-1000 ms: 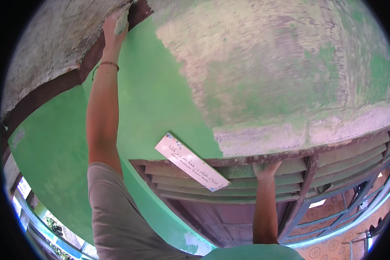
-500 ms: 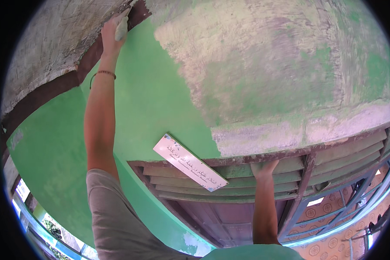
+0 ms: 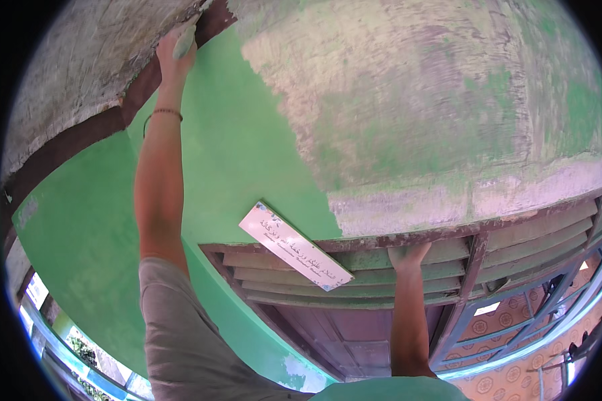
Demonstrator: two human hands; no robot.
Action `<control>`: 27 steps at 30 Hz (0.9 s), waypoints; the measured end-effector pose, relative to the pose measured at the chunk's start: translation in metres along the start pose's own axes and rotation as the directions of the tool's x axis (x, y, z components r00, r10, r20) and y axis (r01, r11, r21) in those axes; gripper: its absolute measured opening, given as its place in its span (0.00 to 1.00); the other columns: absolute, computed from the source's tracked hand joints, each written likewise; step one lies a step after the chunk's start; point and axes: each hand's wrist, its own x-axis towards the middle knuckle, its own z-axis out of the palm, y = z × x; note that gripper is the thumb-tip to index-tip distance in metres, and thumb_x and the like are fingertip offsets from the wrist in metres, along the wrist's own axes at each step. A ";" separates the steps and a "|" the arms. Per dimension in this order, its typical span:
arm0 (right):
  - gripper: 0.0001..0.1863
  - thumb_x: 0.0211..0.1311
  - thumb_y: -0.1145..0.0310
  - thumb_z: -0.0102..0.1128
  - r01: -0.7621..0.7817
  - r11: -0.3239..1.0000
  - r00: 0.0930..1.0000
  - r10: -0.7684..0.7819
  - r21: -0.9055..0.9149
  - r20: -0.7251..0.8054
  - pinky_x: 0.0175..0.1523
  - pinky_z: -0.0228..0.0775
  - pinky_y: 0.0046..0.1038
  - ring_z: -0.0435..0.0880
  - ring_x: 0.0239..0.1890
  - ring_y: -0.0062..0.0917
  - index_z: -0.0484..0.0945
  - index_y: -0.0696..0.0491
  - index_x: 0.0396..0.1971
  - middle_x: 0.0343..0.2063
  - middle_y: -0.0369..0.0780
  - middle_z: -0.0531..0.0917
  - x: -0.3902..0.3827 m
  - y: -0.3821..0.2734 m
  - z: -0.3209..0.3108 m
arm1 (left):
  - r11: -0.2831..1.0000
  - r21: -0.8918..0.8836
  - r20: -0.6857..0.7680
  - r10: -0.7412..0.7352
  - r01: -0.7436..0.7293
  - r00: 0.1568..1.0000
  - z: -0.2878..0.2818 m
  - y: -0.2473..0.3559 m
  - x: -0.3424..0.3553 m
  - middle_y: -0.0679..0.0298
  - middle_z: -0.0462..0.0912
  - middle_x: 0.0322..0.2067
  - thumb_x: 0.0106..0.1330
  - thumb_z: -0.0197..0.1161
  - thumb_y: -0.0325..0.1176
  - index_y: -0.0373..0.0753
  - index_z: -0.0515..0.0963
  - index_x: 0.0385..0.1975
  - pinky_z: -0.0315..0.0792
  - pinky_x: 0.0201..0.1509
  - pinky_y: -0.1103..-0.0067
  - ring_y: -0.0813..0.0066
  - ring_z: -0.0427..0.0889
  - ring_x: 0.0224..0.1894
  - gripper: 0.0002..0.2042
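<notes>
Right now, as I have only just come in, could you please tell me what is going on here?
The person's left hand is raised high, holding a pale-handled tool at the brown trim. Their right hand touches the top of the slatted vent. A white sign sits tilted across the vent's upper edge. The wall is part smooth green, part patchy.

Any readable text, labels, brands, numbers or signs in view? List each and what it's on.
Pale plaque, tilted across the louvred vent, line 1: large dark Arabic script, wording not copied here.
Same plaque, line 2: much smaller Latin-type lettering, too small to read reliably.
Pale object in the left hand: no lettering visible.
</notes>
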 end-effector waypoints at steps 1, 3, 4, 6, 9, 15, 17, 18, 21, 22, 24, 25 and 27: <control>0.35 0.73 0.40 0.45 0.002 1.000 0.999 -0.002 -0.003 0.032 0.69 0.64 0.48 0.69 0.66 0.38 0.65 0.47 0.71 0.67 0.38 0.69 0.002 -0.001 0.002 | 0.999 -0.034 -0.024 0.023 -0.023 0.999 -0.006 0.006 -0.005 0.53 0.87 0.40 0.65 0.61 0.34 0.48 0.86 0.43 0.78 0.46 0.58 0.47 0.84 0.43 0.10; 0.35 0.74 0.40 0.45 0.013 1.000 0.996 -0.013 0.002 0.091 0.69 0.64 0.48 0.69 0.66 0.38 0.65 0.47 0.71 0.67 0.39 0.68 0.005 -0.002 0.001 | 0.999 -0.036 -0.034 0.040 -0.041 0.999 -0.003 0.004 0.002 0.54 0.87 0.40 0.64 0.61 0.33 0.47 0.86 0.43 0.78 0.46 0.59 0.48 0.84 0.43 0.10; 0.35 0.74 0.40 0.45 -0.005 1.000 0.998 0.006 -0.006 0.068 0.69 0.64 0.48 0.69 0.66 0.38 0.65 0.47 0.71 0.67 0.39 0.69 0.003 0.001 -0.001 | 1.000 0.016 -0.006 0.026 -0.026 1.000 -0.002 -0.017 0.008 0.54 0.87 0.40 0.65 0.61 0.33 0.47 0.86 0.43 0.78 0.46 0.58 0.48 0.84 0.43 0.11; 0.35 0.74 0.40 0.45 -0.025 1.000 0.999 0.024 -0.014 -0.035 0.68 0.64 0.48 0.70 0.65 0.39 0.66 0.47 0.71 0.66 0.39 0.69 0.002 0.003 -0.002 | 0.999 0.041 -0.010 0.016 -0.015 1.000 0.000 -0.030 0.002 0.54 0.87 0.41 0.65 0.60 0.34 0.47 0.86 0.44 0.78 0.45 0.59 0.48 0.85 0.44 0.11; 0.35 0.73 0.40 0.45 -0.013 1.000 1.000 0.013 0.000 -0.027 0.68 0.65 0.48 0.70 0.65 0.39 0.67 0.47 0.70 0.66 0.40 0.70 0.008 0.001 -0.013 | 0.997 -0.052 -0.079 0.049 -0.053 0.996 0.007 -0.015 -0.006 0.55 0.87 0.42 0.66 0.60 0.34 0.47 0.86 0.44 0.78 0.45 0.59 0.49 0.85 0.44 0.11; 0.35 0.72 0.40 0.47 -0.011 1.000 1.000 0.011 -0.012 -0.018 0.68 0.65 0.48 0.71 0.65 0.39 0.68 0.47 0.69 0.65 0.40 0.71 0.006 0.003 -0.005 | 0.996 0.034 0.021 -0.080 0.079 0.997 -0.009 -0.013 0.002 0.55 0.87 0.43 0.66 0.60 0.34 0.48 0.85 0.49 0.79 0.47 0.61 0.50 0.85 0.45 0.13; 0.34 0.72 0.40 0.47 -0.002 1.000 0.999 0.002 -0.001 -0.047 0.67 0.66 0.48 0.71 0.64 0.39 0.68 0.47 0.68 0.65 0.39 0.72 0.005 0.001 -0.004 | 0.997 -0.077 -0.087 -0.028 0.021 0.996 -0.001 0.007 -0.007 0.54 0.87 0.43 0.67 0.60 0.34 0.48 0.86 0.48 0.79 0.47 0.61 0.48 0.85 0.45 0.13; 0.34 0.72 0.40 0.47 0.006 1.000 1.000 -0.006 0.005 -0.012 0.67 0.66 0.48 0.72 0.63 0.39 0.69 0.47 0.68 0.64 0.39 0.72 0.004 0.000 -0.001 | 0.992 -0.124 -0.096 -0.015 0.002 0.995 -0.001 0.017 -0.013 0.54 0.87 0.42 0.67 0.60 0.34 0.48 0.86 0.48 0.79 0.47 0.61 0.48 0.85 0.44 0.13; 0.33 0.72 0.40 0.47 0.002 1.000 0.998 -0.003 0.010 0.066 0.66 0.66 0.48 0.72 0.63 0.39 0.70 0.47 0.67 0.63 0.38 0.73 0.006 -0.002 0.001 | 0.989 -0.146 -0.090 0.009 -0.023 0.996 0.000 0.017 -0.013 0.54 0.87 0.42 0.67 0.60 0.34 0.48 0.86 0.48 0.79 0.47 0.61 0.48 0.85 0.44 0.13; 0.33 0.72 0.40 0.47 -0.019 1.000 0.998 0.019 -0.003 0.061 0.66 0.66 0.48 0.72 0.63 0.39 0.69 0.47 0.67 0.63 0.38 0.73 0.003 0.002 -0.002 | 0.998 -0.065 -0.048 0.004 -0.007 0.999 0.000 -0.013 -0.005 0.55 0.87 0.42 0.67 0.59 0.35 0.48 0.86 0.47 0.79 0.47 0.61 0.48 0.85 0.44 0.13; 0.34 0.72 0.40 0.46 -0.022 0.999 0.999 0.023 -0.024 0.032 0.67 0.66 0.49 0.72 0.63 0.39 0.69 0.47 0.68 0.63 0.38 0.73 0.005 0.005 -0.009 | 1.000 0.013 0.022 -0.028 0.027 0.999 -0.006 -0.031 -0.002 0.55 0.87 0.42 0.66 0.60 0.34 0.48 0.86 0.47 0.79 0.47 0.62 0.48 0.85 0.44 0.13; 0.34 0.72 0.40 0.47 -0.012 1.000 1.000 0.012 -0.019 0.029 0.67 0.66 0.49 0.72 0.63 0.39 0.69 0.47 0.68 0.63 0.38 0.73 0.004 0.005 -0.012 | 0.999 0.005 0.051 -0.045 0.045 0.998 -0.006 -0.025 0.004 0.55 0.87 0.42 0.66 0.61 0.34 0.48 0.85 0.47 0.79 0.47 0.62 0.49 0.85 0.44 0.13; 0.34 0.72 0.40 0.47 0.012 1.000 0.998 -0.012 -0.001 0.061 0.67 0.65 0.49 0.72 0.64 0.39 0.69 0.47 0.68 0.63 0.39 0.73 0.008 0.001 -0.014 | 0.998 -0.054 0.056 -0.040 0.043 0.998 -0.004 -0.006 -0.003 0.56 0.87 0.42 0.65 0.61 0.33 0.48 0.85 0.47 0.79 0.47 0.62 0.48 0.85 0.45 0.12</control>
